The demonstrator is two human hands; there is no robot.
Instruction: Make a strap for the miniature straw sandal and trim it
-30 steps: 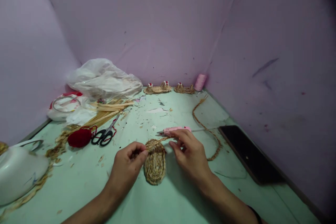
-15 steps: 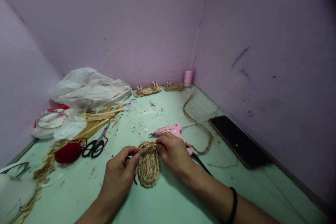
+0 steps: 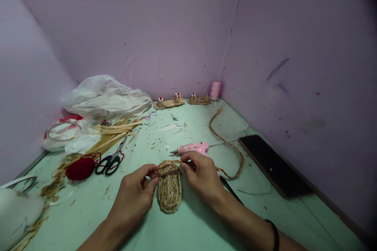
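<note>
A small oval sole of coiled straw braid (image 3: 169,190) lies on the green table (image 3: 194,227) in front of me. My left hand (image 3: 134,196) pinches its upper left edge with thumb and forefinger. My right hand (image 3: 202,176) pinches the loose straw braid (image 3: 228,145) where it meets the sole's top right edge. That braid runs on to the right and away toward the far corner. A pink glue gun (image 3: 191,148) with a red light lies just behind my right hand.
Black scissors (image 3: 108,161), a ball of red yarn (image 3: 80,168), a bundle of straw strips (image 3: 113,131) and a white plastic bag (image 3: 104,96) lie at the left. Small finished straw sandals (image 3: 169,102) and a pink thread spool (image 3: 215,90) stand by the back wall. A black phone (image 3: 273,165) lies at the right.
My right hand drew in from the braid beside the sole to its top edge. Both hands stayed pinched at the sole. The view swung slightly.
</note>
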